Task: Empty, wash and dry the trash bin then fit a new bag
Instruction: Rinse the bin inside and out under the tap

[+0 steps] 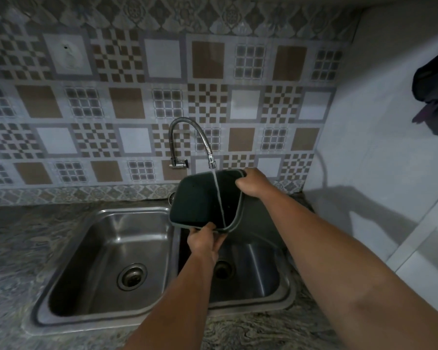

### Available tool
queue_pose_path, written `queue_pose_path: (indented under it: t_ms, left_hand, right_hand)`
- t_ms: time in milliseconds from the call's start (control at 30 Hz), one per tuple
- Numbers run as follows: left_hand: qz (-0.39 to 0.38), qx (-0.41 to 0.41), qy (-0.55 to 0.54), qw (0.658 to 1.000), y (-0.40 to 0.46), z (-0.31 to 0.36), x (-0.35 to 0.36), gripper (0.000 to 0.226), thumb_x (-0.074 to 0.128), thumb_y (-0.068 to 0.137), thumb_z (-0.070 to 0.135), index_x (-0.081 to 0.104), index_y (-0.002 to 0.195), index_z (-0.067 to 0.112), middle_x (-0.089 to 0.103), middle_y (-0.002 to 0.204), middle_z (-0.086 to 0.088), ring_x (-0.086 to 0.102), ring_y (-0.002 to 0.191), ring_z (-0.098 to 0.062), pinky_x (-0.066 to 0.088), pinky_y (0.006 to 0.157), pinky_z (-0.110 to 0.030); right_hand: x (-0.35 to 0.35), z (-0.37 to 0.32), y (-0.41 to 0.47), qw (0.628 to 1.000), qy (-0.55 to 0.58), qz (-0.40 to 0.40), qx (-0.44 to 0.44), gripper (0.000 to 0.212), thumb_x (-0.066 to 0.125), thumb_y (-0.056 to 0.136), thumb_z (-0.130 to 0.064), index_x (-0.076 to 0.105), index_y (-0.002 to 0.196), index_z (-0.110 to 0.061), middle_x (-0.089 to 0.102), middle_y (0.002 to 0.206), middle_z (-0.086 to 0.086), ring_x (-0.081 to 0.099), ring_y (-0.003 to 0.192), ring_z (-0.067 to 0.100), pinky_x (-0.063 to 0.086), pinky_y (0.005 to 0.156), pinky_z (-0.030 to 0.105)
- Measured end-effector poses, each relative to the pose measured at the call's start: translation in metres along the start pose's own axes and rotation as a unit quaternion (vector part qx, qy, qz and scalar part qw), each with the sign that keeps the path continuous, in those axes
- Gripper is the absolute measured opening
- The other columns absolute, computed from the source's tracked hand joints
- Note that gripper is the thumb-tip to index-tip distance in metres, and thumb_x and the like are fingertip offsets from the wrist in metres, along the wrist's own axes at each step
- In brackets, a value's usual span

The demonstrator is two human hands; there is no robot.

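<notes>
The trash bin's (200,200) base and outer walls are hidden, since its mouth faces the camera; the interior is too dark to read, and the right-hand basin's drain is partly covered by the left forearm; the bin is small, dark green, squarish with rounded corners, held tilted above the double sink's (104,213) right basin under the faucet (211,161), whose thin stream falls into it; the left hand (205,241) pinches the near rim, fingers curled; the right hand (253,183) grips the far corner.
</notes>
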State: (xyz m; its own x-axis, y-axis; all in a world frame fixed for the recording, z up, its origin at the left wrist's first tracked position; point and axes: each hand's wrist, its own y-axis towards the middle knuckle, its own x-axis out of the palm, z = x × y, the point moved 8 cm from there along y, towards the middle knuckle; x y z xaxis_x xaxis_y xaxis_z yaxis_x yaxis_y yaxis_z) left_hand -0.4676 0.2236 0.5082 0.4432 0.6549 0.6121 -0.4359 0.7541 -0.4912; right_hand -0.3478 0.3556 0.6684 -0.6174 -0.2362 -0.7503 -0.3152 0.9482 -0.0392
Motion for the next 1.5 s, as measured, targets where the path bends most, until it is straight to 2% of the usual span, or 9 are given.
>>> queue_pose_path:
  t_ms: [133, 300, 633, 767, 967, 1133, 1233, 1333, 1500]
  left_hand:
    - [-0.008, -0.021, 0.01, 1.0, 0.0, -0.005, 0.003, 0.039, 0.056, 0.095, -0.009, 0.056, 0.132, 0.003, 0.069, 0.105, -0.018, 0.07, 0.088, -0.031, 0.065, 0.064, -0.045]
    - [-0.005, -0.049, 0.041, 0.998, 0.002, -0.011, -0.009, 0.039, 0.052, 0.094, -0.014, 0.058, 0.13, -0.001, 0.071, 0.103, -0.023, 0.071, 0.089, -0.036, 0.064, 0.064, -0.047]
    - [0.023, -0.053, 0.097, 0.994, 0.004, -0.021, -0.032, 0.039, 0.057, 0.097, -0.004, 0.059, 0.133, 0.012, 0.074, 0.101, -0.015, 0.073, 0.085, -0.028, 0.061, 0.055, -0.036]
    - [0.011, -0.04, 0.1, 0.994, 0.002, -0.021, -0.026, 0.038, 0.057, 0.097, -0.004, 0.06, 0.128, 0.016, 0.075, 0.098, -0.014, 0.075, 0.087, -0.028, 0.063, 0.068, -0.041]
    - [0.005, 0.006, 0.072, 0.997, -0.006, -0.017, -0.01, 0.038, 0.059, 0.096, -0.003, 0.058, 0.122, 0.024, 0.075, 0.109, -0.013, 0.075, 0.092, -0.028, 0.061, 0.058, -0.032]
    - [0.017, 0.062, 0.104, 0.993, 0.005, 0.015, 0.008, 0.027, 0.062, 0.097, 0.004, 0.066, 0.122, 0.014, 0.07, 0.08, -0.006, 0.066, 0.056, -0.011, 0.053, 0.047, -0.022]
    - [0.029, 0.084, 0.137, 0.987, 0.012, 0.032, 0.011, 0.023, 0.066, 0.095, 0.007, 0.07, 0.117, 0.012, 0.065, 0.075, -0.005, 0.061, 0.055, -0.012, 0.048, 0.043, -0.02]
    - [0.013, 0.097, 0.16, 0.982, 0.016, 0.039, 0.014, 0.024, 0.071, 0.091, 0.009, 0.071, 0.113, 0.019, 0.075, 0.095, -0.006, 0.071, 0.086, -0.021, 0.057, 0.056, -0.025]
    - [-0.028, 0.12, 0.216, 0.969, 0.016, 0.046, 0.03, 0.034, 0.076, 0.075, 0.019, 0.072, 0.108, 0.027, 0.079, 0.099, -0.001, 0.071, 0.087, -0.022, 0.061, 0.078, -0.036]
  right_hand:
    - [-0.005, -0.002, -0.001, 1.0, -0.012, 0.011, -0.004, 0.012, 0.055, 0.088, -0.015, 0.055, 0.077, -0.02, 0.06, 0.083, 0.004, 0.061, 0.082, 0.024, 0.043, 0.065, 0.029]
    - [0.006, -0.004, -0.017, 0.999, -0.027, 0.018, -0.026, 0.019, 0.058, 0.089, -0.021, 0.067, 0.104, -0.014, 0.067, 0.098, 0.006, 0.065, 0.092, 0.026, 0.056, 0.086, 0.038]
    - [0.032, 0.01, -0.056, 0.994, -0.017, 0.088, -0.063, 0.044, 0.058, 0.086, -0.035, 0.063, 0.128, -0.022, 0.065, 0.125, 0.006, 0.062, 0.114, 0.028, 0.053, 0.098, 0.042]
    - [0.022, 0.013, -0.056, 0.993, -0.007, 0.096, -0.061, 0.03, 0.059, 0.091, -0.03, 0.065, 0.12, -0.024, 0.068, 0.113, 0.003, 0.065, 0.102, 0.026, 0.054, 0.09, 0.039]
    - [0.001, 0.015, -0.044, 0.994, 0.048, 0.089, -0.046, 0.021, 0.056, 0.098, -0.021, 0.067, 0.116, -0.017, 0.066, 0.098, 0.002, 0.063, 0.089, 0.023, 0.047, 0.078, 0.033]
    - [-0.018, 0.022, -0.026, 0.994, 0.074, 0.082, 0.003, 0.018, 0.054, 0.099, -0.026, 0.065, 0.106, -0.014, 0.064, 0.094, 0.007, 0.063, 0.093, 0.03, 0.044, 0.078, 0.034]
    - [-0.016, 0.034, -0.025, 0.99, 0.105, 0.082, 0.036, 0.015, 0.053, 0.099, -0.026, 0.061, 0.095, -0.014, 0.059, 0.085, 0.006, 0.06, 0.083, 0.027, 0.041, 0.066, 0.034]
    - [-0.01, 0.048, -0.029, 0.983, 0.139, 0.091, 0.072, 0.018, 0.054, 0.1, -0.029, 0.058, 0.096, -0.012, 0.055, 0.084, 0.005, 0.054, 0.076, 0.021, 0.038, 0.061, 0.033]
    - [-0.001, 0.063, -0.024, 0.955, 0.245, 0.108, 0.127, 0.017, 0.055, 0.099, -0.028, 0.055, 0.092, -0.012, 0.053, 0.089, 0.007, 0.051, 0.077, 0.021, 0.045, 0.074, 0.037]
